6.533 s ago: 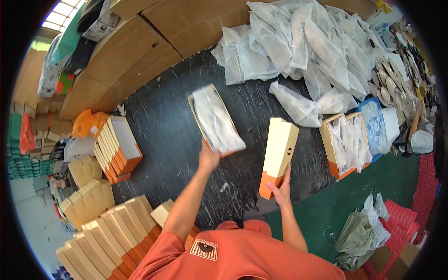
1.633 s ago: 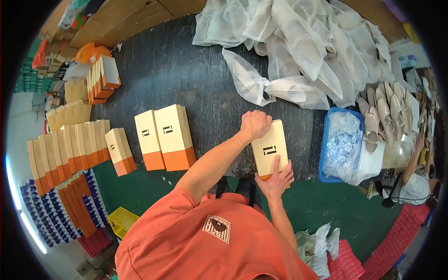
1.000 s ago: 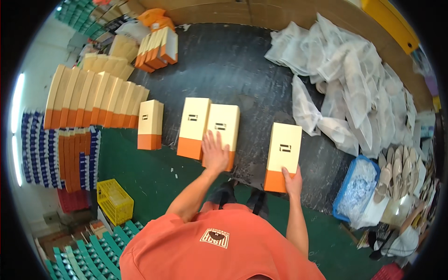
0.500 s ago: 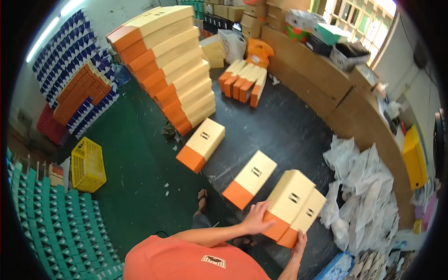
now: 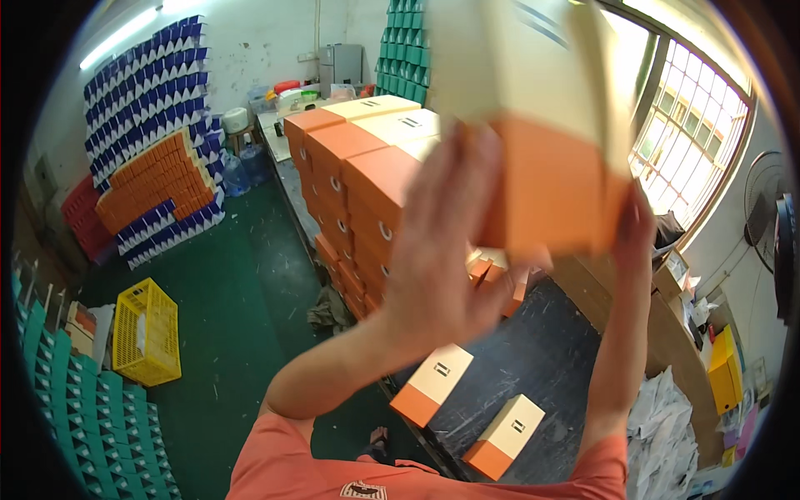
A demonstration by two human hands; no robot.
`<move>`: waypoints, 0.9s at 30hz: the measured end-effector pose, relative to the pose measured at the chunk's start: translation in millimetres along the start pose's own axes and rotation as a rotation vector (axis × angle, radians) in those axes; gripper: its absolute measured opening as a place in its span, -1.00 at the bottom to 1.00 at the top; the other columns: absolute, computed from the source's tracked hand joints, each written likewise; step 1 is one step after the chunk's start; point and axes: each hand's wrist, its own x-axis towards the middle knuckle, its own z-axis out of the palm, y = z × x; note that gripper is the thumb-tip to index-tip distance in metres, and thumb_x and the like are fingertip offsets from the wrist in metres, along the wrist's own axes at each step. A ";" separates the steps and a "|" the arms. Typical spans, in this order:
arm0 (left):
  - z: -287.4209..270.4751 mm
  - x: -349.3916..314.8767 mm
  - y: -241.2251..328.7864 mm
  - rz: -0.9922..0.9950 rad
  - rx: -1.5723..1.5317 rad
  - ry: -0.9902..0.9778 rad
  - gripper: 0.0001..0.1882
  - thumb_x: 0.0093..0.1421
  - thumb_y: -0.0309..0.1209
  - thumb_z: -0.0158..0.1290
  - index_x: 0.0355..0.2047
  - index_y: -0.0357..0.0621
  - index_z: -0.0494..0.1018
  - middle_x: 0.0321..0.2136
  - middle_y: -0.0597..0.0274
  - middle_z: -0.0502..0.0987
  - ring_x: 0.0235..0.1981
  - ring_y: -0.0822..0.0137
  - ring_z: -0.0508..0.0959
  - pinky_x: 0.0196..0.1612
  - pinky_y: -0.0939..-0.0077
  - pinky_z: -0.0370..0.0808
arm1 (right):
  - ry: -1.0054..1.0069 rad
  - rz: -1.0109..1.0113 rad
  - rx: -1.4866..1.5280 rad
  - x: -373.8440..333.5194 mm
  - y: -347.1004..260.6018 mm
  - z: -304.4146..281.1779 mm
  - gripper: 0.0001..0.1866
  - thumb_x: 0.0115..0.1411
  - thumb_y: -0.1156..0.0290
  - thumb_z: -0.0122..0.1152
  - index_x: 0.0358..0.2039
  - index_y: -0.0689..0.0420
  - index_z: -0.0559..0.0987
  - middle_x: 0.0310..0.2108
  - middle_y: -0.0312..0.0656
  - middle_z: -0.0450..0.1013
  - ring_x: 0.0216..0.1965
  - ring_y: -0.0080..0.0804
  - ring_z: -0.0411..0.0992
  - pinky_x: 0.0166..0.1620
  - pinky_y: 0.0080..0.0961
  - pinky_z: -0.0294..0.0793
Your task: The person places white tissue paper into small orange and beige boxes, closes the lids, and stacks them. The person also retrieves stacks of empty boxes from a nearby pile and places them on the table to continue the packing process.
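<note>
Two cream-and-orange cardboard boxes (image 5: 554, 183) are raised high in front of me, blurred by motion. My left hand (image 5: 442, 242) presses flat against their left side, thumb below. On the opposite side, my right hand (image 5: 635, 225) grips them, its fingers partly hidden behind the boxes. A tall stack of matching boxes (image 5: 367, 171) rises from the dark table just left of the raised pair. Two more boxes lie apart on the tabletop below my arms: one box (image 5: 433, 383) near the left edge, another box (image 5: 505, 437) closer to me.
Crumpled white paper (image 5: 662, 425) is heaped on the right of the dark table (image 5: 554, 350), by a cardboard barrier (image 5: 667, 346). A yellow crate (image 5: 147, 333) stands on the green floor. Teal boxes (image 5: 92, 425) are piled at the lower left, blue-and-white ones (image 5: 146, 92) behind.
Both hands have lifted the two boxes off the near right of the table, up and away to beside the tall stack. My view has tilted upward.
</note>
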 end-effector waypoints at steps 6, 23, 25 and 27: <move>-46.9 37.8 -85.4 -0.510 0.199 -0.032 -0.05 0.39 0.16 0.08 0.45 -0.43 0.16 0.33 -0.39 0.32 0.32 -0.32 0.41 0.31 -0.06 0.41 | -0.060 0.113 -0.216 178.0 70.4 93.4 -0.39 0.37 -0.05 0.27 0.25 0.11 0.49 0.00 -0.21 0.57 -0.09 -0.43 0.53 -0.03 -0.37 0.54; -1.3 -448.0 -45.5 -1.418 -0.017 -0.928 -0.06 0.25 0.02 0.32 0.41 -0.38 0.24 0.35 -0.28 0.35 0.36 -0.07 0.39 0.39 0.14 0.34 | 1.181 0.949 -1.540 -501.2 235.6 -135.9 0.26 0.05 -0.13 0.56 0.50 0.34 0.07 0.37 0.40 0.23 0.43 0.23 0.20 0.45 -0.02 0.18; 21.7 -494.2 -50.8 -1.390 -0.038 -1.113 0.04 0.19 -0.02 0.39 0.47 -0.34 0.14 0.34 -0.23 0.38 0.37 -0.04 0.41 0.41 0.16 0.34 | 1.254 1.111 -0.900 -571.0 253.1 -113.5 0.14 0.09 -0.04 0.57 0.47 0.29 0.14 0.28 0.32 0.37 0.33 0.15 0.36 0.37 -0.09 0.32; 50.0 -506.9 -40.7 -1.607 -0.332 -1.153 0.01 0.18 -0.13 0.42 0.47 -0.30 0.15 0.30 -0.14 0.45 0.32 0.03 0.45 0.38 0.20 0.37 | 1.156 0.958 -0.595 -600.9 262.2 -93.1 -0.03 0.14 0.07 0.56 0.39 0.28 0.26 0.20 0.19 0.49 0.23 0.04 0.48 0.29 -0.19 0.42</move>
